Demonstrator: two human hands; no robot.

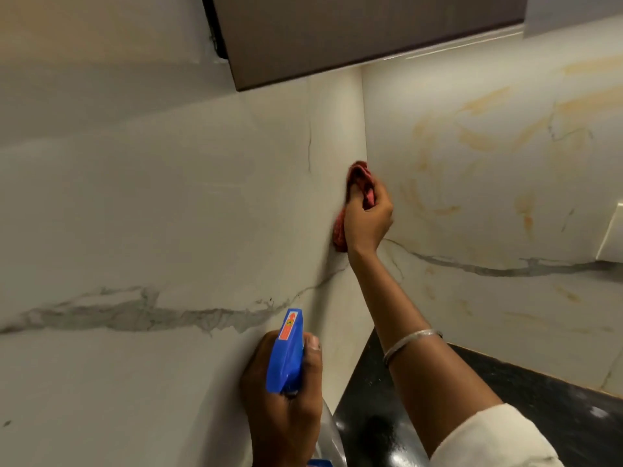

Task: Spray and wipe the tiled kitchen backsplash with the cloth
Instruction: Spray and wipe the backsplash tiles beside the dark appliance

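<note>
Centrally, the crumpled red patterned cloth was pressed against the cream marble-look tiled backsplash, right at the inner corner where the left wall panel met the rear panel. The right hand had its fingers curled tight around the cloth, bunching it; part of the fabric stuck out above the knuckles and a further part hung below the heel of the hand, touching the left panel. The right forearm reached up from the lower right, carrying a thin silver metal bangle and, near the frame edge, a rolled off-white sleeve.

Lower down, the left hand was wrapped around the neck of a clear plastic spray bottle with a blue trigger head; the fingers were closed about it and the thumb lay beside the blue head. A red and orange label was seen on top of the head. The nozzle pointed up toward the left wall panel, near it; whether it touched could not be determined.

Grey veins ran across both tiled panels, with yellowish streaks on the rear one. A dark brown wall cabinet hung above the corner. A glossy black speckled stone countertop lay below the rear panel. A white plate-like fitting, partly cut by the right frame edge, sat on the rear panel
</note>
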